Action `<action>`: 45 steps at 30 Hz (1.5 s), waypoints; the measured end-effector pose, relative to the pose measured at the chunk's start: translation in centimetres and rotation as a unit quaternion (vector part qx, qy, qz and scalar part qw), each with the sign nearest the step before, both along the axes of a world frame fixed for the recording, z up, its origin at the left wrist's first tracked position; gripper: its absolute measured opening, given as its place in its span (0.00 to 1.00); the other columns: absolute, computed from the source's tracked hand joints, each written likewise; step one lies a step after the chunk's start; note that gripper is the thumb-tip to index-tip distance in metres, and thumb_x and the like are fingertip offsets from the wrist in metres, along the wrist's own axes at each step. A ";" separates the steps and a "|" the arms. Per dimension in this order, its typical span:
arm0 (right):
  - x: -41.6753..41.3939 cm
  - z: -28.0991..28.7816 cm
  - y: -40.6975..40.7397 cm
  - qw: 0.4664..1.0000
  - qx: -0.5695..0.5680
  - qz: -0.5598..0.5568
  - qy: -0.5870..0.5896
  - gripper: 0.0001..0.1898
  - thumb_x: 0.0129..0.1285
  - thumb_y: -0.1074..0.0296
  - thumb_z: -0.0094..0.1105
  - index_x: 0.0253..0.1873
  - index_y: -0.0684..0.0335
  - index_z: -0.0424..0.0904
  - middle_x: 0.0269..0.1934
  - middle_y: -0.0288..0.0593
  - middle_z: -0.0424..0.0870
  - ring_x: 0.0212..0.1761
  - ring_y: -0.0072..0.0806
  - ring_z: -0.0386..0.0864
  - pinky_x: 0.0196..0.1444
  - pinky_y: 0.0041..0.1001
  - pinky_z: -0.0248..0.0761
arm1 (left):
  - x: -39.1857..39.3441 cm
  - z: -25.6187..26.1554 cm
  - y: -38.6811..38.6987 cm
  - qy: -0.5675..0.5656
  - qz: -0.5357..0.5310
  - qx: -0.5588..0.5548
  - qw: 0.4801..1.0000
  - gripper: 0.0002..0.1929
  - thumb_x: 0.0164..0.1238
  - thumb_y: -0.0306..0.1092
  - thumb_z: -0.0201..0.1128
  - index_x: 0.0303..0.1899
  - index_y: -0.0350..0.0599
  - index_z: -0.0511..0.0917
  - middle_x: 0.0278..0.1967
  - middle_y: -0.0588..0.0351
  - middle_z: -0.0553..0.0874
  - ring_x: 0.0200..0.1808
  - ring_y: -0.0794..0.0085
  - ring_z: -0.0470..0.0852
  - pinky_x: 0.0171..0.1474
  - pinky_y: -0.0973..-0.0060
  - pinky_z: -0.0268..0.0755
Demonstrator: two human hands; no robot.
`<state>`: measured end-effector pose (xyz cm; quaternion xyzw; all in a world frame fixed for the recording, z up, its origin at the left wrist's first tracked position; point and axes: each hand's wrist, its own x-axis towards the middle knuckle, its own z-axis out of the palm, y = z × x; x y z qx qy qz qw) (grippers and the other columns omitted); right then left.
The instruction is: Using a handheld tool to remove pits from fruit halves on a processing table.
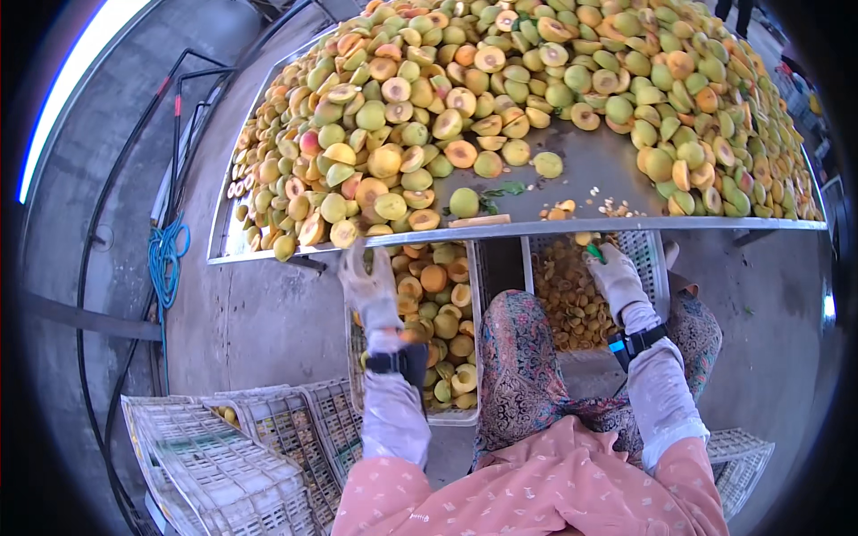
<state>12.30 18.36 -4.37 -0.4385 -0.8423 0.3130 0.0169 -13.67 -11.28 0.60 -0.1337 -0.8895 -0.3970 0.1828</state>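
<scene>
A large heap of halved, yellow-green stone fruit (395, 134) covers much of the metal table (576, 154). My gloved left hand (365, 275) is at the table's front edge, just below the fruit, with its fingers apart and nothing seen in it. Under it stands a plastic crate of fruit halves (446, 321). In my gloved right hand (611, 268) is a small tool with a green handle (594, 252); its tip is near a small yellow-orange piece (583, 238). That hand is over a crate of brown pits and scraps (573, 295).
Stacked plastic crates (221, 455) stand on the floor at lower left, another crate (737, 455) at lower right. A blue coiled hose (167, 258) hangs by the left wall. Green leaves (503, 191) and a wooden strip (479, 221) lie near the table's front rim.
</scene>
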 end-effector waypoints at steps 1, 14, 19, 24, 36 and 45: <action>-0.5 -0.4 0.0 1.000 -0.003 0.009 0.004 0.19 0.69 0.51 0.56 0.53 0.62 0.76 0.38 0.57 0.85 0.43 0.57 0.81 0.48 0.46 0.73 | -2.8 0.3 -0.7 0.051 0.037 -0.063 0.996 0.23 0.64 0.39 0.69 0.58 0.38 0.79 0.53 0.41 0.84 0.54 0.49 0.81 0.61 0.61 0.71; -0.4 1.0 -1.5 0.981 -0.168 -0.059 0.081 0.15 0.70 0.58 0.55 0.51 0.63 0.78 0.34 0.44 0.83 0.33 0.28 0.81 0.36 0.30 0.74 | -1.6 -1.5 6.6 -0.155 -0.071 0.113 0.979 0.15 0.63 0.39 0.67 0.46 0.43 0.76 0.38 0.53 0.83 0.32 0.63 0.83 0.40 0.70 0.78; 1.1 7.3 -8.2 0.799 -0.492 -0.046 0.341 0.09 0.72 0.71 0.55 0.53 0.66 0.73 0.36 0.26 0.74 0.30 0.08 0.70 0.30 0.12 0.64 | 11.2 3.2 12.7 -0.452 -0.346 0.419 0.708 0.16 0.76 0.35 0.53 0.58 0.39 0.72 0.46 0.54 0.82 0.41 0.76 0.81 0.42 0.78 0.78; 4.1 11.2 -10.6 0.903 -0.279 -0.051 0.324 0.18 0.73 0.54 0.56 0.51 0.66 0.78 0.25 0.47 0.79 0.26 0.30 0.77 0.33 0.34 0.72 | 18.5 6.4 15.0 -0.376 -0.410 0.384 0.737 0.22 0.80 0.49 0.47 0.54 0.37 0.75 0.47 0.54 0.83 0.40 0.74 0.81 0.43 0.78 0.76; 8.2 9.9 -12.3 0.916 -0.243 -0.098 0.304 0.22 0.73 0.51 0.53 0.55 0.67 0.77 0.37 0.60 0.85 0.38 0.52 0.84 0.42 0.40 0.76 | 24.6 9.8 14.9 -0.468 -0.395 0.396 0.685 0.22 0.79 0.47 0.46 0.56 0.38 0.77 0.46 0.52 0.85 0.35 0.74 0.80 0.40 0.77 0.76; 10.5 13.6 -9.8 0.632 -0.715 -0.041 0.297 0.30 0.73 0.31 0.37 0.28 0.51 0.64 0.15 0.24 0.58 0.10 0.14 0.51 0.10 0.21 0.47 | 24.2 8.1 15.4 -0.478 -0.475 0.347 0.652 0.28 0.80 0.55 0.45 0.57 0.35 0.74 0.40 0.49 0.84 0.34 0.73 0.79 0.40 0.76 0.74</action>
